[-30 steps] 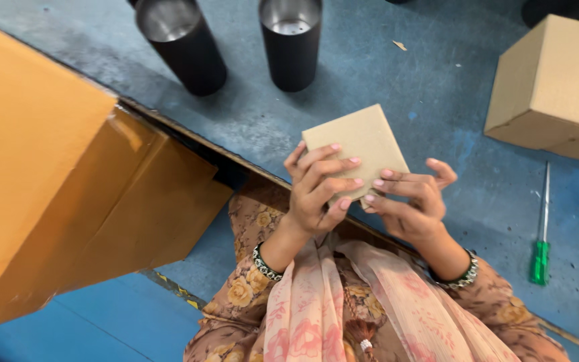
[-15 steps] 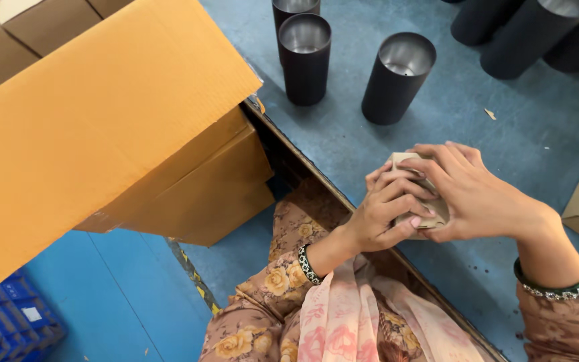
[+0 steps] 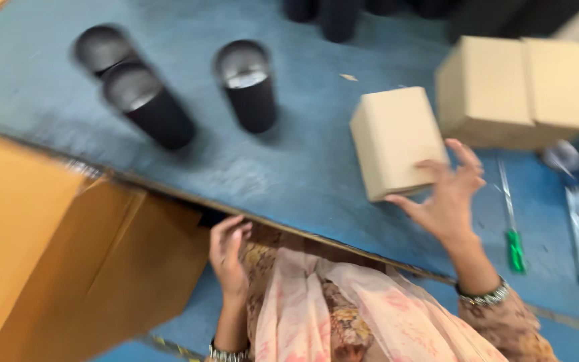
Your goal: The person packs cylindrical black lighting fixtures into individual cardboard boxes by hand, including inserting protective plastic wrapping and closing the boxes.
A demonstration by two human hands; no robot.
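Note:
A small closed cardboard box (image 3: 393, 141) stands on the blue table top (image 3: 303, 174). My right hand (image 3: 447, 198) is at its near right corner, fingers spread, fingertips touching or just off the box. My left hand (image 3: 228, 251) is empty with loosely curled fingers, below the table's front edge, near my lap. The picture is blurred by motion.
Three black metal tumblers (image 3: 249, 84) (image 3: 149, 104) (image 3: 98, 50) stand open-mouthed at the left of the table. Two more cardboard boxes (image 3: 517, 90) sit to the right. A green-handled screwdriver (image 3: 514, 231) lies by my right wrist. A large open carton (image 3: 55, 261) is at the lower left.
The small box that both hands held near my chest now stands on the table. My left hand has dropped away to my lap and the right hand has opened at the box.

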